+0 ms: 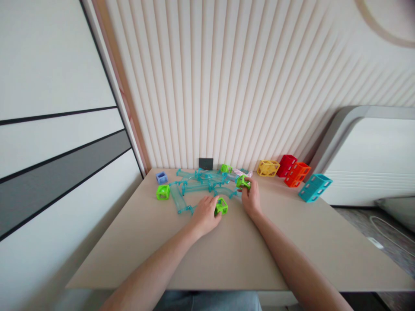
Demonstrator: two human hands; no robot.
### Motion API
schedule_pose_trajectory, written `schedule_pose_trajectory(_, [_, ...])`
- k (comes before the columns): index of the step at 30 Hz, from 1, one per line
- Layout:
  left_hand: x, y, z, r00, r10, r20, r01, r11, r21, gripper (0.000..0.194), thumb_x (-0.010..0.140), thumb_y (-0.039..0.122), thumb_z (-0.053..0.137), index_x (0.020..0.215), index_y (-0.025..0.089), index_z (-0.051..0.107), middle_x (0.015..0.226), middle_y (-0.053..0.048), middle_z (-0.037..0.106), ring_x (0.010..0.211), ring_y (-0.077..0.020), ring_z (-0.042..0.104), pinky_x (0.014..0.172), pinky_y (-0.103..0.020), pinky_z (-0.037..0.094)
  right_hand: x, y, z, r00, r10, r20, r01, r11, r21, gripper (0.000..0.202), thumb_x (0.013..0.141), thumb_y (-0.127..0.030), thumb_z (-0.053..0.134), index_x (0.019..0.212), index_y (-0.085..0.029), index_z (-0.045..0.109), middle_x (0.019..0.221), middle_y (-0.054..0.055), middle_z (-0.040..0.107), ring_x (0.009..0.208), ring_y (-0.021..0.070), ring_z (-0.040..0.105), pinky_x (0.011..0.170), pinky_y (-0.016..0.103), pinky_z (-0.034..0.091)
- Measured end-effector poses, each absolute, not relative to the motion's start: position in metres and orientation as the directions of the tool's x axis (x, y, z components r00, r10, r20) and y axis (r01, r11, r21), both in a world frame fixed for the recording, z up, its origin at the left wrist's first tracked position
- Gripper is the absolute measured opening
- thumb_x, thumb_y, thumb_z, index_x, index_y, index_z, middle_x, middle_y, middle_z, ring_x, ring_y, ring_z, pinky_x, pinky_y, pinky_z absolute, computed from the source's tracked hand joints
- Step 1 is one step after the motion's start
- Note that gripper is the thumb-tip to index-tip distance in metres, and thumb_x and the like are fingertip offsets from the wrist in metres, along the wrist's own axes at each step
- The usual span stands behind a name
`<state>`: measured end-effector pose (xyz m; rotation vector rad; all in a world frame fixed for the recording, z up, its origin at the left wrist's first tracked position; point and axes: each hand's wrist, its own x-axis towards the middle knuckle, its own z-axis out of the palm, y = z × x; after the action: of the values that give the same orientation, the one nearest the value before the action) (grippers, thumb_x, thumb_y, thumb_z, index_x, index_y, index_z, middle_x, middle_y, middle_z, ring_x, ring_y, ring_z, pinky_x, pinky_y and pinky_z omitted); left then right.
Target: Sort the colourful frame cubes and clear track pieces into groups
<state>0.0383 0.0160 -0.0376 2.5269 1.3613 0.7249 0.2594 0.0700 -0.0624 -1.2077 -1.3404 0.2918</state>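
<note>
"What lay around the hands?"

"At the far left of the tabletop (240, 255) sat a blue-violet cube (161, 177), with a green frame cube (163, 192) just nearer. Then came a tangle of clear teal track pieces (196, 186), which filled the space beyond the left hand (205, 214). Another green cube (226, 168) sat at their far edge."

"And farther right?"

"A yellow block (268, 168), a red block (286, 166), an orange block (297, 174) and a solid-teal block (315, 188), well apart from the right hand (251, 199)."

"Which way did the held cubes point?"

"The near green cube (221, 206) showed open sides toward the right; fingers hid its left side. The tilted green cube (243, 182) sat farther off and to the right, beside the tracks. Neither had an obvious long axis."

"How were the hands placed?"

"The left came in from the near left, palm down, its grip closed about the near green cube. The right reached from the near right, its thumb and fingers pinching the tilted green cube. I couldn't tell whether that cube touched the tabletop."
</note>
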Motion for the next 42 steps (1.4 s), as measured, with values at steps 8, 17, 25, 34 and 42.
schedule_pose_trajectory(8, [0.033, 0.021, -0.042, 0.352, 0.855, 0.381, 0.582, -0.519, 0.626, 0.043, 0.081, 0.022, 0.061, 0.123, 0.016, 0.055, 0.119, -0.014, 0.066, 0.115, -0.0273, 0.060, 0.102, -0.047, 0.046, 0.262, 0.072, -0.063, 0.247, 0.793, 0.556, 0.453, 0.413, -0.790, 0.029, 0.076, -0.022, 0.050, 0.105, -0.023, 0.053, 0.090, 0.002, 0.069, 0.068, 0.0168, 0.063, 0.064, 0.030, 0.055])
schedule_pose_trajectory(17, [0.032, 0.020, -0.032, 0.235, 0.883, 0.405, 0.437, -0.469, 0.767, 0.044, 0.079, 0.023, 0.063, 0.123, 0.017, 0.057, 0.117, -0.013, 0.068, 0.108, -0.0252, 0.064, 0.102, -0.046, 0.046, 0.258, 0.067, -0.058, 0.146, 0.785, 0.602, 0.551, 0.441, -0.708, 0.031, 0.069, -0.013, 0.047, 0.096, -0.025, 0.056, 0.113, 0.007, 0.070, 0.109, 0.0258, 0.065, 0.084, 0.038, 0.054])
schedule_pose_trajectory(25, [0.023, 0.023, -0.021, 0.128, 0.955, 0.269, 0.106, -0.283, 0.953, 0.054, 0.080, 0.033, 0.066, 0.130, 0.017, 0.052, 0.119, -0.012, 0.065, 0.106, -0.0249, 0.066, 0.094, -0.042, 0.053, 0.257, 0.061, -0.052, -0.003, 0.738, 0.674, 0.584, 0.549, -0.598, 0.035, 0.066, -0.009, 0.046, 0.095, -0.022, 0.060, 0.151, 0.011, 0.044, 0.142, 0.0282, 0.039, 0.112, 0.051, 0.035])
schedule_pose_trajectory(34, [0.007, 0.032, -0.011, 0.046, 0.991, 0.123, -0.249, -0.108, 0.962, 0.054, 0.072, 0.038, 0.075, 0.117, 0.022, 0.050, 0.092, -0.001, 0.066, 0.085, -0.0190, 0.068, 0.073, -0.034, 0.058, 0.253, 0.055, -0.050, 0.026, 0.773, 0.633, 0.582, 0.503, -0.638, 0.041, 0.071, -0.009, 0.048, 0.108, -0.023, 0.057, 0.135, 0.010, 0.062, 0.120, 0.0270, 0.061, 0.088, 0.041, 0.055])
schedule_pose_trajectory(42, [0.006, 0.034, -0.014, 0.038, 0.997, 0.070, -0.332, -0.053, 0.942, 0.061, 0.072, 0.038, 0.076, 0.123, 0.021, 0.049, 0.087, 0.000, 0.066, 0.082, -0.0190, 0.069, 0.073, -0.035, 0.057, 0.251, 0.057, -0.052, -0.071, 0.755, 0.652, 0.542, 0.578, -0.610, 0.045, 0.062, -0.005, 0.043, 0.099, -0.022, 0.061, 0.145, 0.011, 0.052, 0.123, 0.0264, 0.060, 0.098, 0.045, 0.051])
